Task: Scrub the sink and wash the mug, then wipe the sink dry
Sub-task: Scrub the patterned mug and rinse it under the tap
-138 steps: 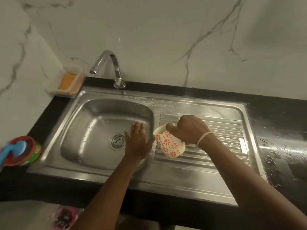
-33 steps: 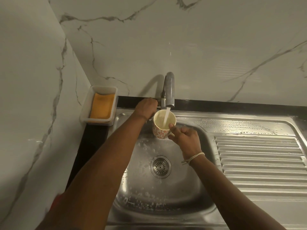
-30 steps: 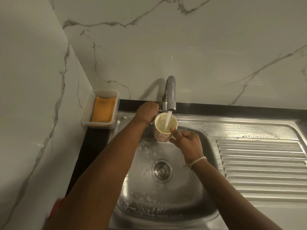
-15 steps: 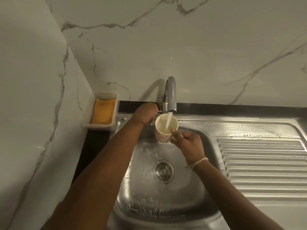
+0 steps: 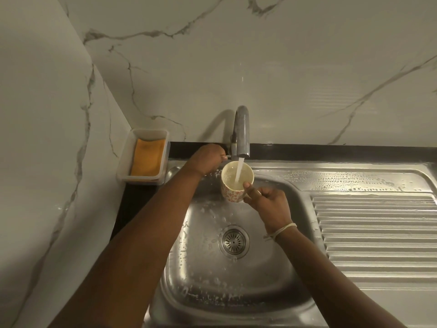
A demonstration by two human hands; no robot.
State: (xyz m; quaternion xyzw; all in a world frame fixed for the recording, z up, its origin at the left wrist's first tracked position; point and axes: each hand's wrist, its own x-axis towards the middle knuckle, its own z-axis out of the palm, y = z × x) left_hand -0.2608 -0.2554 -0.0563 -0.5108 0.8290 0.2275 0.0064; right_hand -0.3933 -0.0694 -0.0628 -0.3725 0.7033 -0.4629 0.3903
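1. Left of the curved steel tap (image 5: 241, 131), the left hand (image 5: 208, 159) grips the tap's lever.
2. Below the spout, the white mug with red flowers (image 5: 233, 183) is filling over the steel sink (image 5: 236, 275).
3. Right of the tap, the right hand (image 5: 269, 203) holds the mug's handle.
4. Step in hand: rinsing. Next, probably: shut off the water and empty the mug.

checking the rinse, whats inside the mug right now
Tap water streams into the mug, pooling over its pale inside. The mug's bottom is hidden by water; the right hand covers its handle.
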